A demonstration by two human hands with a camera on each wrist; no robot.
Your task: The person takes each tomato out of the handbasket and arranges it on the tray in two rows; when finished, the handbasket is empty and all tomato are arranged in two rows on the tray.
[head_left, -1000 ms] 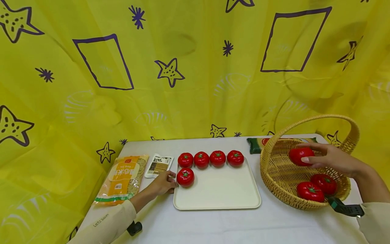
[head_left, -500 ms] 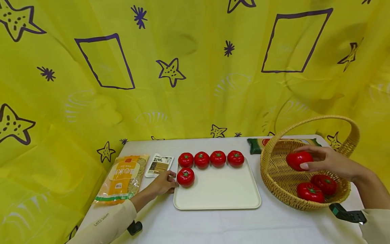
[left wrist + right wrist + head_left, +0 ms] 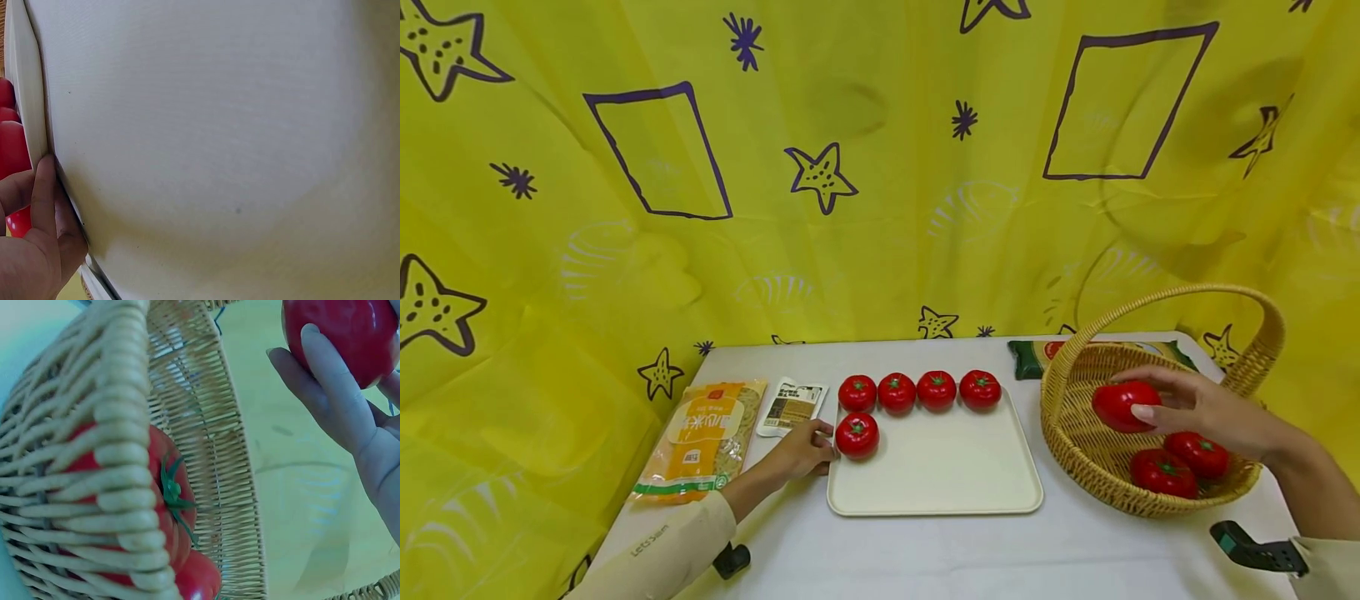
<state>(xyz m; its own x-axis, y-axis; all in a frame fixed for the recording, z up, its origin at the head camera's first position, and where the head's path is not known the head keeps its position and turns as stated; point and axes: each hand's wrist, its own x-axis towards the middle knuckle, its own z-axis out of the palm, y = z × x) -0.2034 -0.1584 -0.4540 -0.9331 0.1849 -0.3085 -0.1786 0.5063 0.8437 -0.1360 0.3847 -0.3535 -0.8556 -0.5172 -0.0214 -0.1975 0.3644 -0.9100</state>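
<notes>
My right hand (image 3: 1217, 412) holds a red tomato (image 3: 1123, 407) above the wicker basket (image 3: 1067, 454), thumb on its near side. In the right wrist view, fingers (image 3: 334, 375) curl against that tomato. Two more tomatoes, one (image 3: 1163, 475) in front of the other (image 3: 1198, 454), lie inside the basket; the basket's wall partly hides them in the right wrist view. At the left edge of the cream tray (image 3: 955, 467), my left hand (image 3: 805, 450) pinches the rim, seen closely in the left wrist view. A row of several tomatoes (image 3: 896, 393) lines the tray's back, with one tomato (image 3: 857, 436) in front at left.
A noodle-like food bag (image 3: 703, 442) and a small white pouch (image 3: 792, 407) lie left of the tray. Behind the basket is a green packet (image 3: 1028, 358). The basket's tall handle (image 3: 1180, 289) arches over it. A yellow curtain (image 3: 880, 250) hangs behind the table.
My right hand has carried the tomato slightly left and nearer, still over the basket. The left hand and the tray have stayed put.
</notes>
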